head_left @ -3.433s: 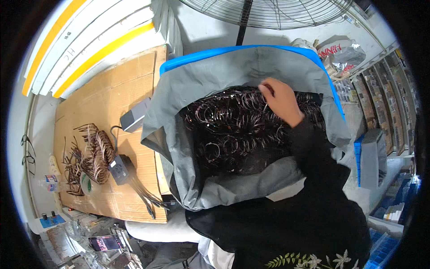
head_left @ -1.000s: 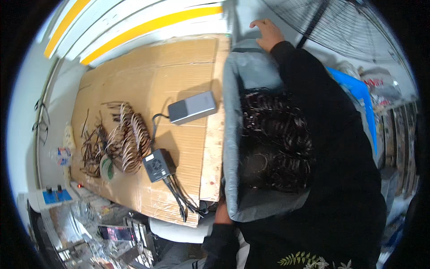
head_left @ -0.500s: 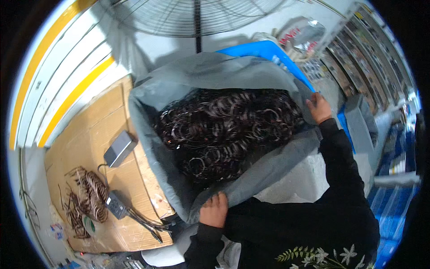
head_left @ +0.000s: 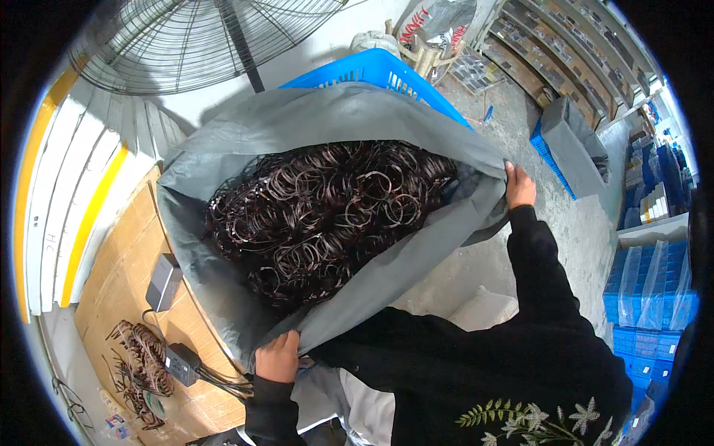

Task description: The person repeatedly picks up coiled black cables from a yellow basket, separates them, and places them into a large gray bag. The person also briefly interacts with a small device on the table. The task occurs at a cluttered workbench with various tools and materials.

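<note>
A large grey fabric sack (head_left: 401, 275) stands with its mouth wide, partly in front of a blue plastic crate. Inside lies a heap of dark brown, glossy coiled strands (head_left: 327, 215), looped into many rings; I cannot tell their exact kind. My left hand (head_left: 277, 358) is closed on the sack's near rim, its knuckles upward. At the right corner of the rim, my right hand (head_left: 520, 186) pinches the fabric and holds it stretched out. Both hands' fingertips are partly hidden by the folded cloth.
The blue crate (head_left: 357, 68) shows behind the sack. At left, a cardboard-covered table (head_left: 111, 290) bears a black power adapter (head_left: 163, 282), a second black box with cables (head_left: 182, 363) and a brown coil bundle (head_left: 145, 364). A wire fan guard (head_left: 208, 44) hangs above. Shelving (head_left: 565, 52) stands far right.
The sack and both hands now appear farther left and the view has turned. The sack's near rim is pulled straighter between my hands, and both still grip it.
</note>
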Demonstrator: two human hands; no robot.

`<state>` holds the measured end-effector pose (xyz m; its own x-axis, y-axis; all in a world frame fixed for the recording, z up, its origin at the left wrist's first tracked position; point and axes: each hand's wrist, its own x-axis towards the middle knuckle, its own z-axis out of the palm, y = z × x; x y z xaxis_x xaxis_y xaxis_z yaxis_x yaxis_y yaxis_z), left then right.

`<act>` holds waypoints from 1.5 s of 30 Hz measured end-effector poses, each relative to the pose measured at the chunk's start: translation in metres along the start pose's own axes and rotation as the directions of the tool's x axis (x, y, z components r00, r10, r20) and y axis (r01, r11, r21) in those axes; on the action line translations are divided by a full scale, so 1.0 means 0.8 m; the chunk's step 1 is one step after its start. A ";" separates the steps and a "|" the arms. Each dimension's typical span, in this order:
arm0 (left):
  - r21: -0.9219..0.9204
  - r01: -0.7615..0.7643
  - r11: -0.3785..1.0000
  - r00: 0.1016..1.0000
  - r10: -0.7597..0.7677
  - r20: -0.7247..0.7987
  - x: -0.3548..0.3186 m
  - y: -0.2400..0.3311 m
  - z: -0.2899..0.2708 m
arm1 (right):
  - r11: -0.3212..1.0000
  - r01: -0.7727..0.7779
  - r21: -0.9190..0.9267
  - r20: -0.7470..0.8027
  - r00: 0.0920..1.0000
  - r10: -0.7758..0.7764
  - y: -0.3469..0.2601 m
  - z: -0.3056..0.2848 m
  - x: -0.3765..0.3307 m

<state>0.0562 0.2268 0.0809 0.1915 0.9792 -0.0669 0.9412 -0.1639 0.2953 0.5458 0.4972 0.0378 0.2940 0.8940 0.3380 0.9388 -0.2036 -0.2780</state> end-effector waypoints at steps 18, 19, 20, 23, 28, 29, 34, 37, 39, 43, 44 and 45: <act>-0.175 -0.010 0.984 0.999 0.016 0.032 0.075 0.078 -0.023 | 0.596 0.039 0.802 0.542 0.372 -0.754 -0.119 0.030 0.139; -0.227 -0.079 0.971 0.996 0.087 0.026 0.094 0.084 -0.017 | 0.621 0.389 0.681 0.468 0.421 -0.777 -0.143 0.040 0.131; -0.260 -0.138 0.956 0.990 0.141 -0.007 0.104 0.092 -0.014 | 0.536 0.655 0.533 0.356 0.402 -0.844 -0.164 0.052 0.129; -0.115 -0.133 0.984 0.991 0.134 0.006 0.127 0.103 0.004 | 0.505 0.861 0.053 0.330 0.463 -0.823 -0.205 0.083 0.143; -0.130 -0.095 0.987 0.993 0.103 0.056 0.126 0.101 0.027 | 0.534 0.818 -0.212 0.048 0.555 -0.831 -0.264 0.120 0.215; -0.113 -0.111 0.987 0.992 0.116 0.042 0.124 0.101 0.030 | 0.543 0.762 -0.353 0.102 0.608 -0.787 -0.275 0.131 0.230; -0.094 -0.118 0.989 0.990 0.125 0.069 0.121 0.099 0.033 | 0.780 0.625 0.032 0.215 0.758 -0.616 -0.315 0.208 0.302; -0.094 -0.148 0.984 0.986 0.154 0.057 0.121 0.099 0.028 | 0.841 0.436 0.319 0.322 0.785 -0.529 -0.326 0.259 0.350; -0.098 -0.181 0.979 0.983 0.183 0.012 0.121 0.100 0.026 | 0.842 0.416 0.343 0.331 0.785 -0.523 -0.328 0.290 0.387; -0.097 -0.197 0.976 0.979 0.200 0.022 0.120 0.099 0.028 | 0.834 0.162 0.527 0.542 0.692 -0.477 -0.308 0.334 0.455; -0.110 -0.189 0.976 0.980 0.194 0.035 0.120 0.099 0.029 | 0.862 0.042 0.506 0.616 0.681 -0.395 -0.303 0.341 0.464; -0.105 -0.194 0.975 0.980 0.198 0.031 0.120 0.099 0.030 | 0.835 0.051 0.548 0.622 0.643 -0.447 -0.299 0.343 0.473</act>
<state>0.1557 0.3050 0.0751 0.3829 0.9231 -0.0369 0.8516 -0.3372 0.4012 0.3830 0.9934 -0.0143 -0.3427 0.9139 -0.2178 0.7005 0.0941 -0.7074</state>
